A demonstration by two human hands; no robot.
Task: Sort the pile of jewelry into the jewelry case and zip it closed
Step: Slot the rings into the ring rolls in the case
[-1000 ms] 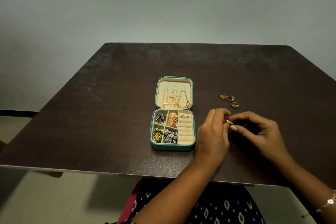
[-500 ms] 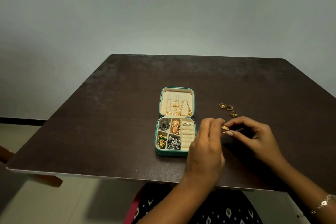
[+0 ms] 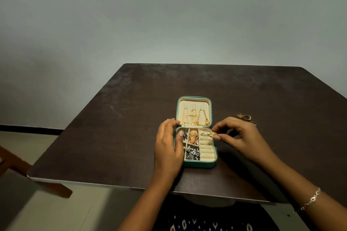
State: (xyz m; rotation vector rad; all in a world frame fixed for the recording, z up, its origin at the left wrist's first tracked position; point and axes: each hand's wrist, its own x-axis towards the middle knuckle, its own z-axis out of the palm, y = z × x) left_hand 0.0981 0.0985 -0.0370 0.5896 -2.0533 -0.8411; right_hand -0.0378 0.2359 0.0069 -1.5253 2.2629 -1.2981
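Head view: a gold ring hung over the far right corner of the open case, at the top of the ring rolls, and was not yet pushed in.
Right hand: it pinched the ring between thumb and forefinger, with the other fingers curled behind.
Left hand: it held the case by its left side, thumb over the upper-left compartment and fingers bent round the hinge corner, hiding most of the left compartments.
Change: a second before, both hands had met over the bench to the right of the case with the ring between them. Since then the right hand had carried the ring across to the rolls and the left had gone over to the case.
Meaning: the pick-up looked finished and seating the ring was the step in hand, with the case steadied for the push.
Case contents: a silver ring sat in the top roll just beside the gold one. Gold earrings and dark beaded pieces filled the middle compartments, and chains hung in the lid.
Left to do: a few loose rings lay on the bench beyond the right hand, apart from the case. They probably go in next, then the zip.
Risk: the two rings were crowded at the same spot, so the silver one could get nudged.
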